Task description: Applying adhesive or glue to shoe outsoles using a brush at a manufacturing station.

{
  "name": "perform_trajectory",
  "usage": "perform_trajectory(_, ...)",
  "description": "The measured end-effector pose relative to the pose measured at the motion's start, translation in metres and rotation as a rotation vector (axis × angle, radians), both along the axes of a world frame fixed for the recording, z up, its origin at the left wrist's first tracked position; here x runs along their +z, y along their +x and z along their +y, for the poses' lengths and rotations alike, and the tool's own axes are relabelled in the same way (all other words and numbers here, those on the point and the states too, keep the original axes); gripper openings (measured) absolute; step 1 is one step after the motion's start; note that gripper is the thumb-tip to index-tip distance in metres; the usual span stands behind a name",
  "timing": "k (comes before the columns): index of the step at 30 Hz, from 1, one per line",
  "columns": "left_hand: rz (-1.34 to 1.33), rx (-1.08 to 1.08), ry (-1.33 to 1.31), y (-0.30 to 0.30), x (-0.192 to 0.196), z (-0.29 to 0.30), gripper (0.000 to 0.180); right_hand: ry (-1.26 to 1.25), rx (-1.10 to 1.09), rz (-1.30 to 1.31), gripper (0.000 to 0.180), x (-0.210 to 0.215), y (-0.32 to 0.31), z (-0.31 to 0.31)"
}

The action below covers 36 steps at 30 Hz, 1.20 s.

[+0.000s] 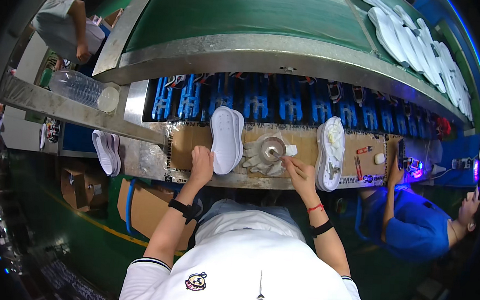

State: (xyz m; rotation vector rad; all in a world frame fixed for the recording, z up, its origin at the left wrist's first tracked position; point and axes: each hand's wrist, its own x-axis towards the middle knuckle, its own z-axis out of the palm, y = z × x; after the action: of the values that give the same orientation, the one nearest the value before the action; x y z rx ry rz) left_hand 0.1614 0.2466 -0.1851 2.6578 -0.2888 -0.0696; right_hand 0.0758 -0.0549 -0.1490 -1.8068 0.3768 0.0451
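My left hand (202,162) rests on the cardboard by the left edge of a pair of white shoe soles (224,141), which lie one partly over the other. Its fingers are curled in, and whatever they may hold is hidden. In my right hand (300,177) is a thin-handled brush (275,153), slanting into a round metal cup (268,144); its bristles cannot be made out. Under and around the cup lie whitish work gloves (255,164). Right of that hand, another white sole (323,160) holds crumpled pale scraps and small pieces.
Blue clamp-like fixtures (256,104) line the bench's far side below a green conveyor (248,18) carrying white soles (406,42). More soles (107,152) stand at left, near a plastic bottle (84,89). Red markers (364,150) lie at right, beside a co-worker in blue (417,224).
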Motion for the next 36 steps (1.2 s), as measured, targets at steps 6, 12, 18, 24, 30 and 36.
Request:
perform_trajectory(6, 0.309, 0.084, -0.424, 0.004, 0.049, -0.004, 0.026, -0.052, 0.017, 0.038, 0.023, -0.005, 0.005, 0.000)
perform_trajectory(12, 0.745, 0.150, -0.949, -0.007, 0.091, -0.014, 0.052, -0.039, 0.022, 0.057, 0.024, -0.009, 0.007, -0.001)
perform_trajectory(18, 0.762, 0.159, -1.292, -0.011, 0.119, -0.030, 0.060, 0.029, -0.027, 0.037, 0.024, 0.005, 0.005, -0.005)
perform_trajectory(24, 0.697, 0.126, -1.120, -0.005, 0.130, -0.058, 0.054, 0.226, -0.131, 0.053, 0.028, 0.018, -0.002, -0.016)
perform_trajectory(30, 0.423, 0.080, -1.117, -0.005, 0.143, -0.079, 0.046, 0.266, -0.079, -0.143, 0.025, 0.120, -0.013, -0.021)
perform_trajectory(36, 0.359, 0.067, -1.113, -0.005, 0.151, -0.092, 0.045, 0.246, 0.070, -0.271, 0.025, 0.130, -0.006, 0.001)
